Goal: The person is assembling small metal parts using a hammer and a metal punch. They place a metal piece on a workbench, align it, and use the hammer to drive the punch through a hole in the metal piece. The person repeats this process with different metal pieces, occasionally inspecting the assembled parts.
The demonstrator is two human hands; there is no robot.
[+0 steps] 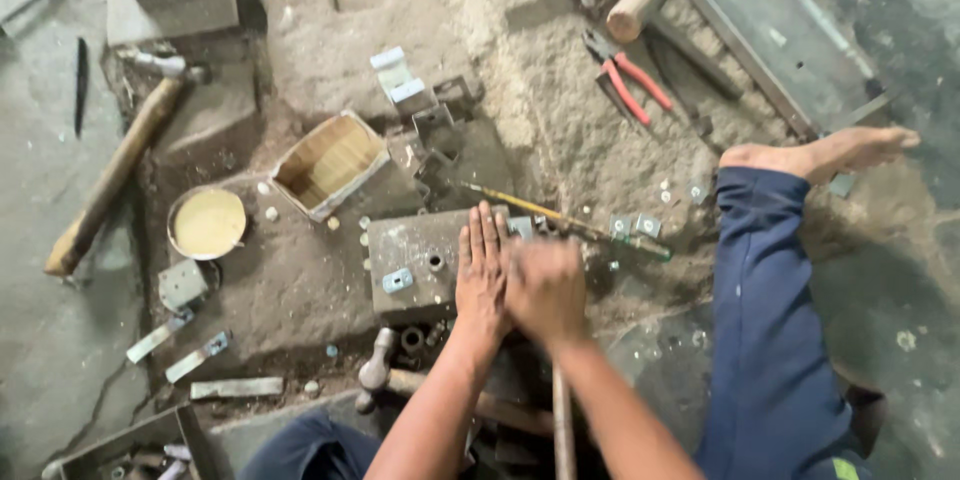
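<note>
pliers [628, 82]: red handles, dark grey jaws
trouser leg [765, 330]: dark blue, plain
round tin [206, 224]: pale yellow inside, grey rim
small box [330, 164]: light brown wood grain inside, grey outside
metal block [418, 262]: dull grey, with a light blue tab
mallet head [638, 4]: pale tan wood
long rod [560, 222]: yellowish with dark green patches
ground [330, 50]: grey-brown, dusty
</note>
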